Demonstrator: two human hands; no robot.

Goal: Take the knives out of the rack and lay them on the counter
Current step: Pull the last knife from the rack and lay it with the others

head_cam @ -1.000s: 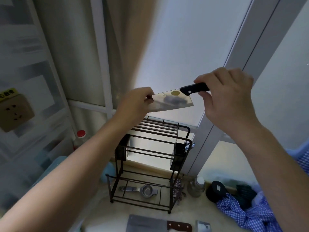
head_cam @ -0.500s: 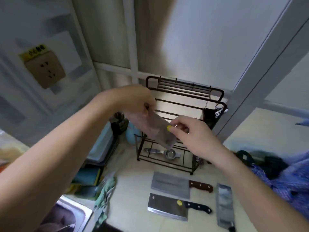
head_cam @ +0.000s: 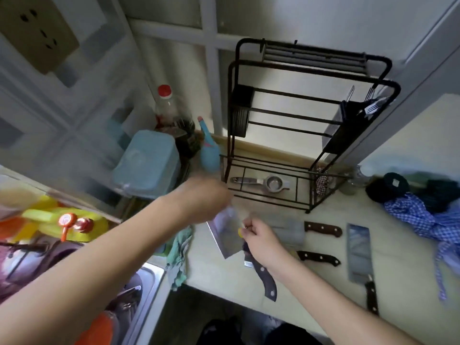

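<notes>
Three knives already lie on the surface (head_cam: 323,290) right of your hands, handles toward you or to the right, and the rack (head_cam: 311,115) behind shows no knife in its bars. Your left hand (head_cam: 206,200) pinches the far end of the cleaver (head_cam: 225,232) blade while your right hand (head_cam: 261,239) closes near its heel. Its long axis runs from the rack toward you, handle nearest you, so it looks ready to lower flat.

Above the table (head_cam: 323,290), we hold a cleaver (head_cam: 227,231) in both hands, left hand (head_cam: 206,200) at the blade's far end, right hand (head_cam: 258,236) near the handle. Three knives lie beside it; the black rack (head_cam: 308,115) stands behind.
</notes>
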